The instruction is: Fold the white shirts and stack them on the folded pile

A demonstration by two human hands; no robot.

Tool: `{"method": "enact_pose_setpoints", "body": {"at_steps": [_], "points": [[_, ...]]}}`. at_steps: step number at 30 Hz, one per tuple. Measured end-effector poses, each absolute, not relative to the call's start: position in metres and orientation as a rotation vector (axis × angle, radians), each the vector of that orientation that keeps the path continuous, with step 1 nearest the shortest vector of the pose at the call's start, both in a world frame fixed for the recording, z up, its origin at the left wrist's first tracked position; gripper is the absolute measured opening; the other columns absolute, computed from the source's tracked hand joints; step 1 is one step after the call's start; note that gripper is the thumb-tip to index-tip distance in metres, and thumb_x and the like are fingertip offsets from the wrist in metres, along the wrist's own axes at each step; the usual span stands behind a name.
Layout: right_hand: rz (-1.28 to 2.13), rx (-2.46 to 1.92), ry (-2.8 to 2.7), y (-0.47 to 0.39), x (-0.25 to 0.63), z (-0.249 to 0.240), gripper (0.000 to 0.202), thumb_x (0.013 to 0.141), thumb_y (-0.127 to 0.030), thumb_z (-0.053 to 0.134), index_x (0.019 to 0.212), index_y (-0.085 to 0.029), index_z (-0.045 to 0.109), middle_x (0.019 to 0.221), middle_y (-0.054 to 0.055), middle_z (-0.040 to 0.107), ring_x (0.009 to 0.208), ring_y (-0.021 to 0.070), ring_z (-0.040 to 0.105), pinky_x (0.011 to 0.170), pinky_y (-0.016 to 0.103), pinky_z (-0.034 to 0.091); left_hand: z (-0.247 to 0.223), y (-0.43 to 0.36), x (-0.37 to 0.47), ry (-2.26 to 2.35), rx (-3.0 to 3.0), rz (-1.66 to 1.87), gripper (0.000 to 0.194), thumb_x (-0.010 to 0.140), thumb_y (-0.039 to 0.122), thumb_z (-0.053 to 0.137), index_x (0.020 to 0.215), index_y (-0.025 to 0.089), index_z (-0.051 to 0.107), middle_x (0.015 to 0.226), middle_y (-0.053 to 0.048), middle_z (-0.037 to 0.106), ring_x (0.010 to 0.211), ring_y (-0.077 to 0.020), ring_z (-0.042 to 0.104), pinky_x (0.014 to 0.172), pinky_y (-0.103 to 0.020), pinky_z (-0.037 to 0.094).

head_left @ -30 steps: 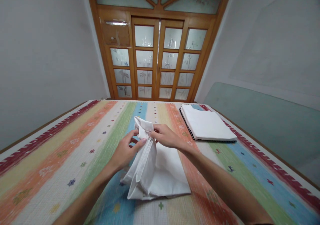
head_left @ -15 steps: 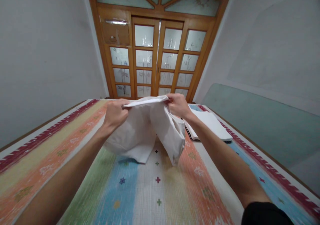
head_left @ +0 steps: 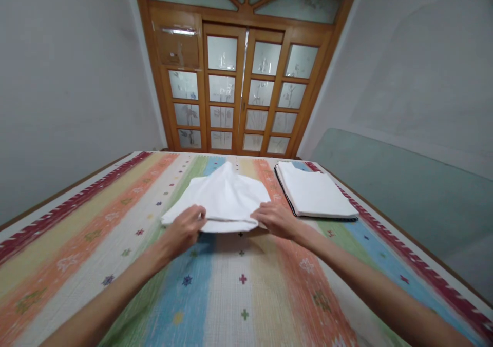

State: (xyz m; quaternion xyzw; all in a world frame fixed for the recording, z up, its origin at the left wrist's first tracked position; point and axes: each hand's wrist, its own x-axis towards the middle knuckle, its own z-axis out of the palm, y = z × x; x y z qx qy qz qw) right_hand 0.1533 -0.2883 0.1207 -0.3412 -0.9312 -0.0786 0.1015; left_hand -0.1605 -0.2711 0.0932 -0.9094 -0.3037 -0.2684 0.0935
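Observation:
A white cloth garment (head_left: 231,195) lies spread over the middle of the striped cover, its far part rising to a soft peak. Its kind is hard to tell, though two leg-like flaps showed earlier. My left hand (head_left: 188,225) pinches the left end of its near edge, and my right hand (head_left: 271,218) grips the right end. Between the hands this folded edge is stretched and held slightly above the cover, casting a shadow beneath.
A stack of folded white cloth (head_left: 318,190) with dark edging lies to the right. The patterned cover (head_left: 246,295) spans the bed-like surface. A pale green panel (head_left: 385,182) runs along the right side, and wooden glazed doors (head_left: 244,90) stand at the far end.
Both hands have come down and nearer, still gripping the garment's edge. The garment, hanging in the air before, now rests mostly on the cover, spread away from me.

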Motion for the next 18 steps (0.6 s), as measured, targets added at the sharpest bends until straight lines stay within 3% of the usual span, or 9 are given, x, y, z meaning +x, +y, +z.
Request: {"method": "enact_pose_setpoints", "body": {"at_steps": [2,6,12,18], "points": [[-0.175,-1.076,-2.879,-0.301,0.152,0.092,0.022,0.082,-0.005,0.049,0.087,-0.020,0.064,0.080,0.007,0.066,0.081,0.0215,0.056,0.067,0.032,0.041,0.060,-0.284,-0.164,-0.956,-2.908,-0.572,0.035,0.071,-0.003,0.037,0.078,0.018,0.065,0.093,-0.008,0.061,0.083,-0.0170,0.057,0.079,-0.030,0.051],[-0.142,-1.266,-2.834,-0.307,0.152,0.073,0.029,0.077,0.000,0.049,0.087,-0.023,0.064,0.086,0.009,0.066,0.086,0.0241,0.057,0.066,0.031,0.039,0.031,-0.299,-0.169,-1.109,-3.022,-0.474,0.044,0.073,0.000,0.037,0.099,0.019,0.068,0.108,-0.009,0.066,0.098,-0.0189,0.062,0.090,-0.034,0.052],[-0.303,-1.693,-2.371,-0.261,0.168,0.108,0.025,0.086,-0.011,0.042,0.097,-0.016,0.064,0.092,0.010,0.067,0.083,0.0211,0.060,0.070,0.028,0.040,0.031,-0.306,-0.187,-1.087,-3.078,-0.559,0.051,0.073,0.000,0.037,0.109,0.020,0.068,0.136,-0.005,0.054,0.125,-0.0210,0.050,0.109,-0.040,0.040],[-0.344,-2.114,-1.654,-0.197,0.209,0.150,0.034,0.087,-0.020,0.041,0.107,-0.015,0.067,0.101,0.014,0.068,0.092,0.0257,0.060,0.075,0.031,0.041,0.037,-0.314,-0.209,-1.124,-3.170,-0.498,0.052,0.072,0.003,0.040,0.112,0.022,0.067,0.145,-0.003,0.044,0.132,-0.0194,0.044,0.110,-0.037,0.038]]}}
